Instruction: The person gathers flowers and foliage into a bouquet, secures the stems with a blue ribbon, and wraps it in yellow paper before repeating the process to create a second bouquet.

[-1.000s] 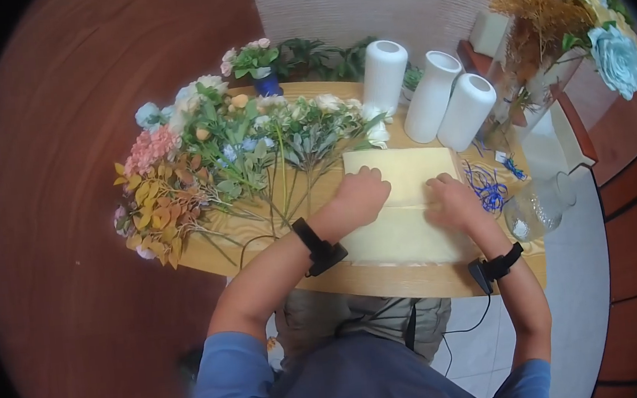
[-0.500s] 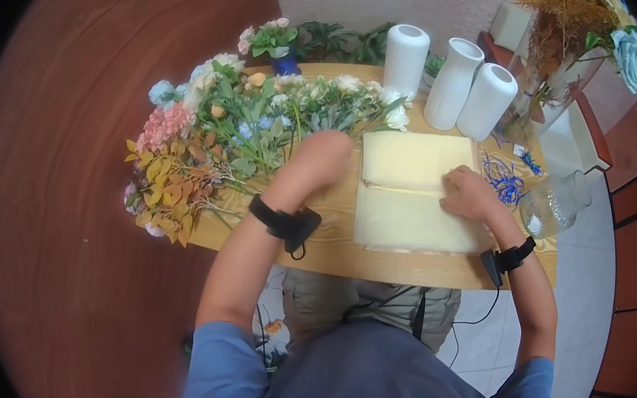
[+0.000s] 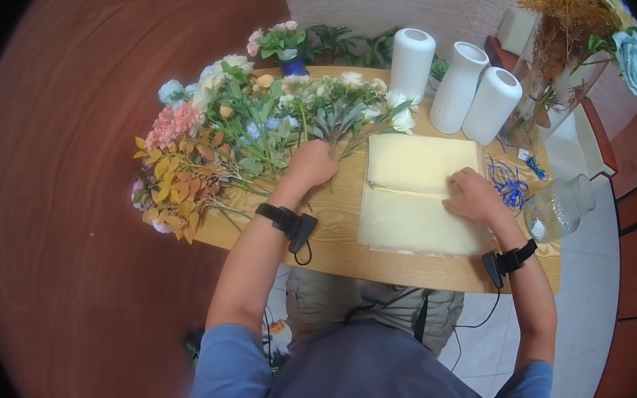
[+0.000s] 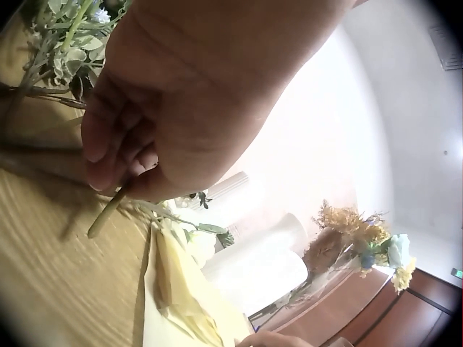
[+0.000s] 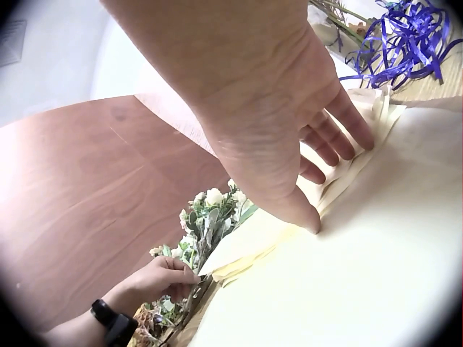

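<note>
My left hand (image 3: 314, 165) is at the front of the flower pile, pinching a green flower stem (image 4: 107, 215) between thumb and fingers. The stem's cut end sticks out below the fingertips. My right hand (image 3: 475, 196) rests on the pale yellow wrapping paper (image 3: 420, 224), thumb and fingertips spread at the edge of its folded upper layer (image 5: 354, 177). Beside the left hand lie grey-green leaf sprays (image 3: 338, 120) and white flowers (image 3: 403, 120).
Three white vases (image 3: 451, 98) stand at the back right. Blue ribbon (image 3: 509, 183) and a glass jar (image 3: 557, 210) lie right of the paper. Pink hydrangea (image 3: 173, 125) and orange-leaved branches (image 3: 179, 185) fill the table's left side. A blue pot (image 3: 292, 65) holds small pink roses.
My left hand has left the paper and moved left to the flower stems, where it now pinches one. My right hand has stayed on the paper. The head view has shifted slightly.
</note>
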Available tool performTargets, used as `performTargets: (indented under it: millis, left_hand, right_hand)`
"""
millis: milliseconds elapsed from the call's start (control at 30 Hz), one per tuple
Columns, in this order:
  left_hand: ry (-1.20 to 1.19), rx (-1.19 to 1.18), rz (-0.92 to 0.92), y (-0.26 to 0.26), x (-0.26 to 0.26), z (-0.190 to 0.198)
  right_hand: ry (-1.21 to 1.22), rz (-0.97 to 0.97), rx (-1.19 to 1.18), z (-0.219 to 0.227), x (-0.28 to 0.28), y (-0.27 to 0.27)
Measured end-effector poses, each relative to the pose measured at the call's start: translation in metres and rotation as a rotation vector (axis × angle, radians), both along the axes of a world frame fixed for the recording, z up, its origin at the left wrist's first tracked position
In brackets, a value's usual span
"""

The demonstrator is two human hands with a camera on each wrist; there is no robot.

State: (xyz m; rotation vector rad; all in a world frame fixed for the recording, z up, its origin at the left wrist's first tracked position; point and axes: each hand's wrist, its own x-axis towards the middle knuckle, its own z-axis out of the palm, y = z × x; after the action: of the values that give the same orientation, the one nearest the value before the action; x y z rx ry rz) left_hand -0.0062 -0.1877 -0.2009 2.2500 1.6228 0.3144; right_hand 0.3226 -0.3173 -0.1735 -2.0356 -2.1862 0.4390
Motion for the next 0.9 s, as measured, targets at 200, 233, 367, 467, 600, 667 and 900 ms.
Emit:
performTargets:
  millis: [200,233,367,467,600,667,900]
  left_hand:
    - [-0.03,-0.017,0.047,-0.004,-0.003,0.005]
    - [-0.035,-0.023,0.088,-0.009,-0.003,0.019]
    - [-0.044,0.133,0.267,-0.001,-0.018,0.018]
    - [-0.056,0.15,0.268,0.011,-0.028,-0.006]
    - [-0.606,-0.138,0.338,0.021,-0.036,-0.01]
    - [-0.675,-0.104,0.335,0.022,-0.034,-0.005]
    - [-0.692,-0.125,0.289,0.012,-0.03,-0.001]
  right_hand:
    - [0.006,0.001,-0.006,0.001,-0.001,0.001]
    - [0.007,-0.012,-0.014,0.001,-0.001,0.0]
    - [0.011,-0.008,-0.017,0.0,0.001,0.001]
    - [0.027,0.009,0.006,-0.002,0.002,0.002]
    - [0.015,0.007,-0.001,0.0,0.001,0.001]
    - [0.01,-0.003,-0.009,0.001,0.001,0.0]
    - [-0.005,0.01,-0.009,0.001,0.0,0.001]
